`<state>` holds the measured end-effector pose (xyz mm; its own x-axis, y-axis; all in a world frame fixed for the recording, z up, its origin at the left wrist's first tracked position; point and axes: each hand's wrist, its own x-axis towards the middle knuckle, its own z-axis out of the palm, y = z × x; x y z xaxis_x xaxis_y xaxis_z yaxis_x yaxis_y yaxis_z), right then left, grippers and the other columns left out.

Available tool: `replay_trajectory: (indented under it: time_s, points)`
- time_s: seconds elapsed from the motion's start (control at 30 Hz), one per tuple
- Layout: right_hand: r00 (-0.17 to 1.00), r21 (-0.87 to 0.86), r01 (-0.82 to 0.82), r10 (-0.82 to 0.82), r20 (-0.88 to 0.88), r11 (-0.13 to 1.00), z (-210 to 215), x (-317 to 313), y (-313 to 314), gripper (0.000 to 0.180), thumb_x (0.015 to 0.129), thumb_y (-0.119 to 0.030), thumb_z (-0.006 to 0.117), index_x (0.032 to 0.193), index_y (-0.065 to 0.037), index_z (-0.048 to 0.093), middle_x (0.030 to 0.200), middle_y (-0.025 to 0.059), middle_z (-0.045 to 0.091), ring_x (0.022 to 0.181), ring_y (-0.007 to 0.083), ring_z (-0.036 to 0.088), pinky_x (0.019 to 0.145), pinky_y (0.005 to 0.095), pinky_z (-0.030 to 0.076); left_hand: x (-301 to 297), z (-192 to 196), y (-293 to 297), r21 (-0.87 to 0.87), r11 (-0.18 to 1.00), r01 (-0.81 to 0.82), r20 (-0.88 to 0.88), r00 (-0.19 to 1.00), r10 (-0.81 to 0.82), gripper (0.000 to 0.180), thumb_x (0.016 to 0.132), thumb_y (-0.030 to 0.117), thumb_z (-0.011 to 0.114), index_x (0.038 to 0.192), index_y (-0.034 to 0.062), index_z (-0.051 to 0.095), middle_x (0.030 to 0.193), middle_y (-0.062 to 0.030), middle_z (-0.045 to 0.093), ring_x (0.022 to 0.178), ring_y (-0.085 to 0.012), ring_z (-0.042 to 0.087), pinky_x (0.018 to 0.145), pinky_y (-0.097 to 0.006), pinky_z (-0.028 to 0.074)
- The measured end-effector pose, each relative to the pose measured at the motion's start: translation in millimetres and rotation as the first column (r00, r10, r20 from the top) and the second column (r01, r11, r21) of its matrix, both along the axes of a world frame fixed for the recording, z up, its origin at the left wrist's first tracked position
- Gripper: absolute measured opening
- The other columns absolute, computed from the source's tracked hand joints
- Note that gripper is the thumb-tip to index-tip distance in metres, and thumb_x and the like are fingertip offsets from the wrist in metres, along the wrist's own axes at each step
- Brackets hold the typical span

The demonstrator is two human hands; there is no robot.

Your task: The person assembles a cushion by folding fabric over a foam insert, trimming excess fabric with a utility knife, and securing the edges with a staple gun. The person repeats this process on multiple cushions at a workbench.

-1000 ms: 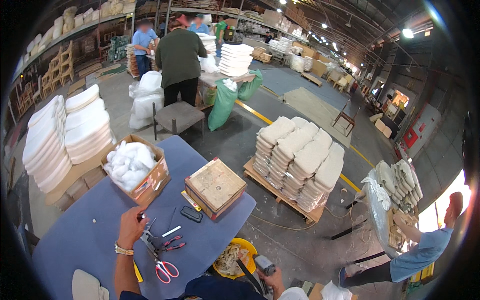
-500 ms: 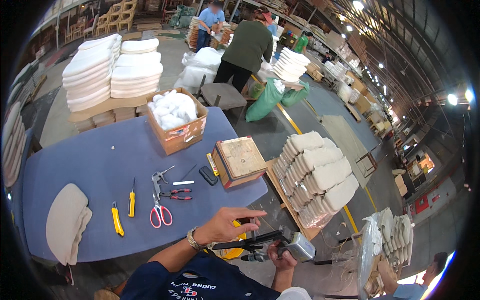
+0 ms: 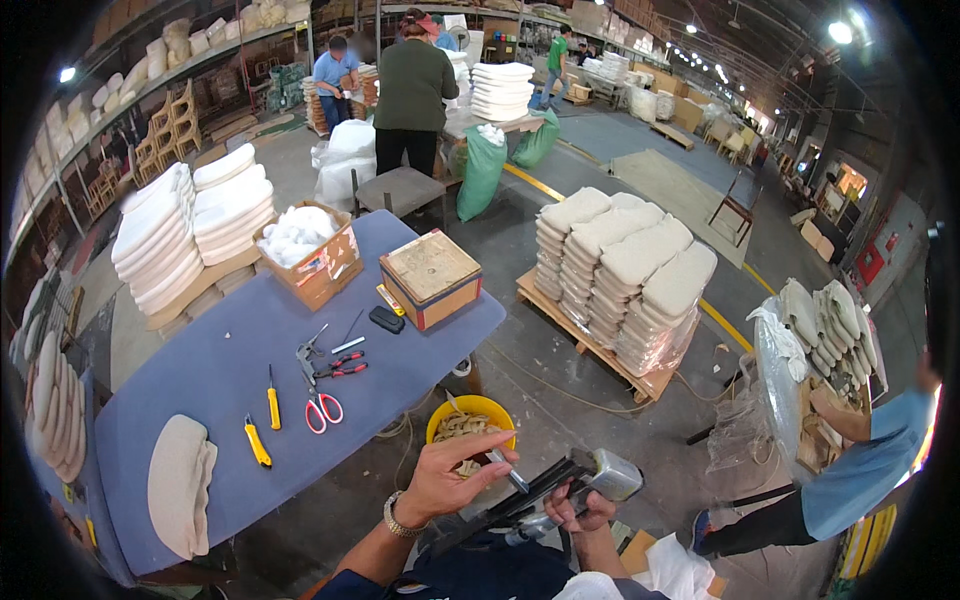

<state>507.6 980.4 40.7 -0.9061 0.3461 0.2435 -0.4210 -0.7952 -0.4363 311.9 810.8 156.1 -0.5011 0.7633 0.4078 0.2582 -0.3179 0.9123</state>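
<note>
My right hand (image 3: 582, 508) is wrapped round the handle of a pneumatic staple gun (image 3: 617, 474), which has a silver head and a long black magazine. The gun lies slantwise in front of my body, its magazine reaching toward lower left. My left hand (image 3: 450, 482), with a metal watch on the wrist, pinches a short silver strip (image 3: 512, 473) that looks like a stick of staples. One end of the strip is close above the magazine; whether they touch I cannot tell. Below and behind my left hand stands a yellow bucket (image 3: 508, 408) with beige scraps.
On the blue table (image 3: 215, 355) lie scissors (image 3: 323, 412), pliers (image 3: 345, 370), a yellow cutter (image 3: 257, 442), an air blow gun (image 3: 308, 350) and beige pads (image 3: 180, 488). A wooden box (image 3: 432, 275) stands at its corner. Stacked cushions (image 3: 625, 270) fill a pallet. A co-worker (image 3: 870, 465) is at right.
My view has tilted and swung, bringing the bucket and the right-hand co-worker further into sight. My left hand's extended index finger has bent in, and the silver strip now slants toward the magazine.
</note>
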Motion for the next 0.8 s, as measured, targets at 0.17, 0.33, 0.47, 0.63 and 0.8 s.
replay_trajectory:
  time_s: [0.17, 0.33, 0.47, 0.63, 0.8]
  points:
    - [0.996, -0.020, -0.092, 0.092, -0.019, 0.996, -8, 25, -6, 0.056, 0.084, -0.032, 0.070, 0.128, 0.002, 0.061, 0.109, 0.0197, 0.071, 0.061, 0.0186, 0.059, 0.062, 0.0374, 0.047, 37, 11, -18, -0.019, 0.991, -0.131, -0.202, 0.971, 0.125, 0.044, 0.095, 0.017, 0.071, 0.138, 0.0098, 0.064, 0.100, -0.0108, 0.076, 0.084, -0.0194, 0.072, 0.078, -0.033, 0.057]
    - [0.977, 0.181, -0.214, 0.212, 0.034, 0.960, -27, 22, -14, 0.054, 0.085, -0.041, 0.070, 0.127, -0.007, 0.063, 0.099, 0.0084, 0.070, 0.053, 0.0143, 0.056, 0.046, 0.0311, 0.045, 70, 5, -83, -0.226, 0.951, -0.210, -0.407, 0.908, 0.103, 0.046, 0.099, 0.029, 0.065, 0.143, 0.0163, 0.060, 0.102, -0.0112, 0.073, 0.082, -0.0285, 0.069, 0.077, -0.039, 0.055]
    - [0.940, 0.237, -0.334, 0.302, 0.162, 0.912, -28, 22, -61, 0.054, 0.079, -0.043, 0.073, 0.119, -0.008, 0.064, 0.091, 0.0050, 0.069, 0.050, 0.0144, 0.054, 0.044, 0.0298, 0.043, 128, 6, -157, -0.226, 0.887, -0.403, -0.390, 0.872, 0.297, 0.045, 0.097, 0.025, 0.070, 0.142, 0.0188, 0.063, 0.108, -0.0085, 0.075, 0.082, -0.0250, 0.071, 0.077, -0.035, 0.057]
    - [0.742, 0.136, -0.669, 0.665, 0.080, 0.731, -26, 37, -159, 0.055, 0.078, -0.041, 0.073, 0.119, -0.006, 0.064, 0.090, 0.0060, 0.068, 0.049, 0.0136, 0.052, 0.043, 0.0300, 0.040, 222, 9, -242, -0.108, 0.706, -0.700, -0.243, 0.707, 0.664, 0.041, 0.092, 0.015, 0.077, 0.132, 0.0143, 0.070, 0.102, -0.0076, 0.076, 0.080, -0.0194, 0.071, 0.075, -0.032, 0.057]
    - [0.457, 0.099, -0.881, 0.887, -0.070, 0.462, -23, 70, -249, 0.060, 0.086, -0.039, 0.068, 0.131, -0.001, 0.060, 0.095, 0.0119, 0.067, 0.057, 0.0157, 0.056, 0.053, 0.0332, 0.043, 312, 6, -314, -0.260, 0.519, -0.815, -0.180, 0.568, 0.803, 0.045, 0.090, 0.012, 0.079, 0.134, 0.0129, 0.070, 0.096, -0.0071, 0.075, 0.076, -0.0128, 0.068, 0.072, -0.028, 0.057]
